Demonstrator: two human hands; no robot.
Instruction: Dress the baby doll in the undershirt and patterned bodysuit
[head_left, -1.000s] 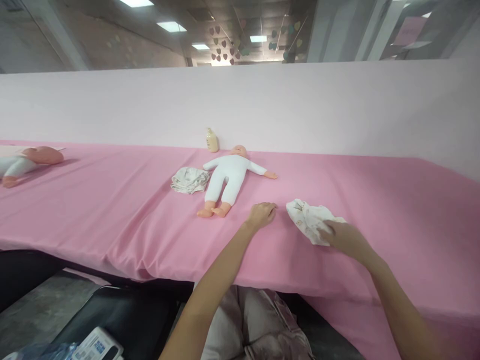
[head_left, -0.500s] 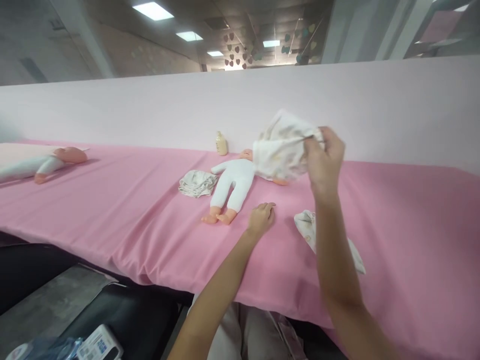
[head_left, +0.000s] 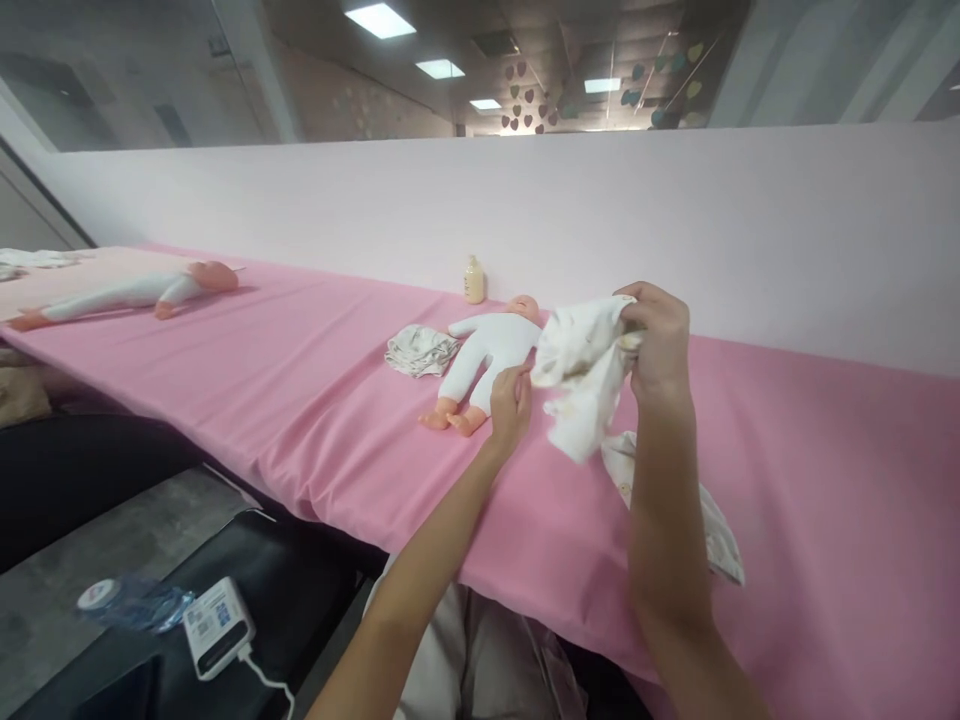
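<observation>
A white baby garment [head_left: 585, 345] with a faint print hangs crumpled in the air above the pink cover, partly blurred. My right hand [head_left: 660, 335] is closed on its upper right edge. My left hand [head_left: 512, 405] is closed beside the garment's left edge, its fingertips close to the fabric; whether they grip it is hidden. Behind my left hand a baby doll [head_left: 491, 345] in a white body suit lies on its back, feet towards me. A second printed white cloth [head_left: 621, 465] lies on the cover, partly hidden by my right forearm.
A folded cloth [head_left: 421, 352] lies left of the doll, and a pale yellow pump bottle [head_left: 473, 281] stands by the wall. Another doll [head_left: 142, 290] lies far left on the pink cover [head_left: 315, 390]. A water bottle [head_left: 135, 605] and white device [head_left: 219, 628] rest on a black chair.
My right hand has lowered slightly and the garment now hangs down, uncovering the doll's head. My left hand has risen from the cover to the garment's edge. The view has turned left.
</observation>
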